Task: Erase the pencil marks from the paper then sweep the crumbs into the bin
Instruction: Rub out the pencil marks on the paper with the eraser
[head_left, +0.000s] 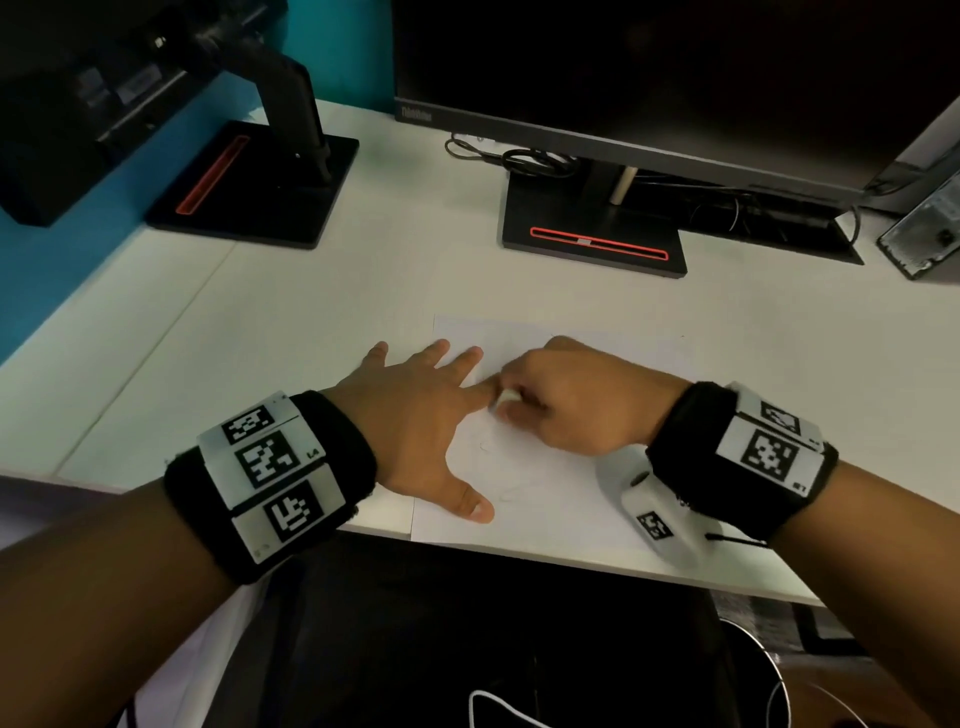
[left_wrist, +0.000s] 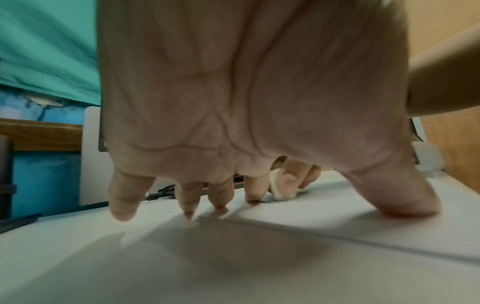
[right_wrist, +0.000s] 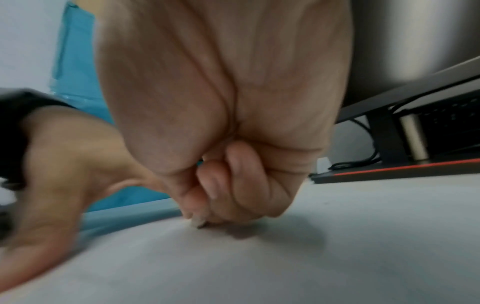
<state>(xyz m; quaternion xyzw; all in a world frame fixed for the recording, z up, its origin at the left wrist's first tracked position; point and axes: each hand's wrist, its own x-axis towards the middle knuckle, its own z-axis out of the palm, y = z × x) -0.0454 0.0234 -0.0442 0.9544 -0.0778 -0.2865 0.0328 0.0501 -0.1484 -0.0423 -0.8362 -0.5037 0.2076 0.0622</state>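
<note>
A white sheet of paper (head_left: 550, 499) lies near the front edge of the white desk (head_left: 311, 322), with faint pencil marks (head_left: 506, 486) on it. My left hand (head_left: 415, 415) lies flat with fingers spread, its fingertips (left_wrist: 221, 202) pressing the paper's left part. My right hand (head_left: 571, 400) is curled round a small white eraser (head_left: 506, 399), whose tip touches the paper beside my left index finger. The eraser (left_wrist: 281, 192) also shows past my left fingers, and its worn tip (right_wrist: 198, 222) pokes out below my right fist. No bin is clearly seen.
Two black monitor stands with red slots (head_left: 597, 244) (head_left: 249, 182) stand at the back, with cables (head_left: 519, 156) between them. A silver case (head_left: 924, 228) sits at the far right. A dark chair (head_left: 493, 639) and a white cord (head_left: 498, 706) lie below the desk edge.
</note>
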